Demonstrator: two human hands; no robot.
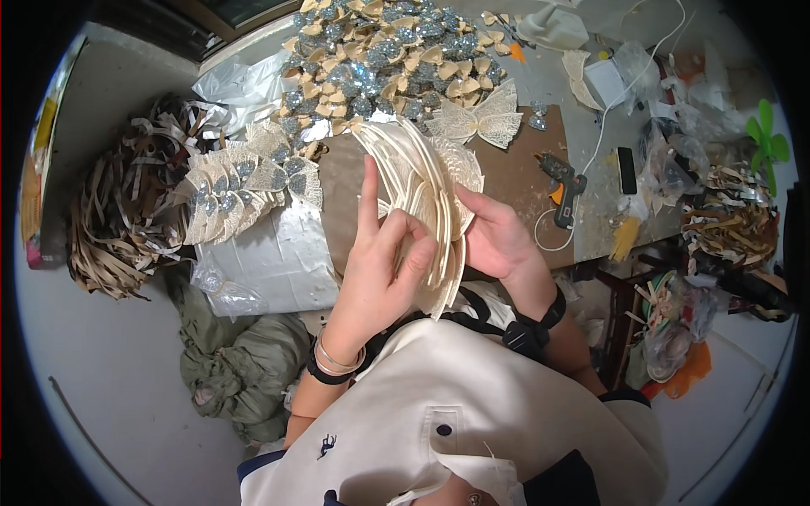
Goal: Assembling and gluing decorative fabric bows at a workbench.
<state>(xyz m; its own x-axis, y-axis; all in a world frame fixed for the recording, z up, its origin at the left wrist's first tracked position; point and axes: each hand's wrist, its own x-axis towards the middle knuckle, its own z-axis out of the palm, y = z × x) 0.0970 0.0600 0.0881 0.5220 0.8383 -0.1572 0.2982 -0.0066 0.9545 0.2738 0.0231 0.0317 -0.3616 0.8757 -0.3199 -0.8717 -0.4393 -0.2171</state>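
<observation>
A thick stack of cream lace bow pieces [413,190] is held up on edge in front of my chest, fanned into several layers. My right hand [502,240] grips its right side, thumb on the near face and the other fingers partly hidden behind. At the left side, my left hand [380,266] has its index finger stretched upward, while the thumb and bent fingers close on the stack's edge. A single cream lace bow [479,118] lies flat on the table beyond. To the left sits an overlapping row of cream bows with silver glitter centres [240,181].
Small glitter-and-beige bows [380,67] are heaped at the back. A glue gun [561,187] with a white cord and a dark phone [627,170] lie to the right. Bundles of brown strips [126,202] hang at the left edge; plastic bags [675,160] crowd the right.
</observation>
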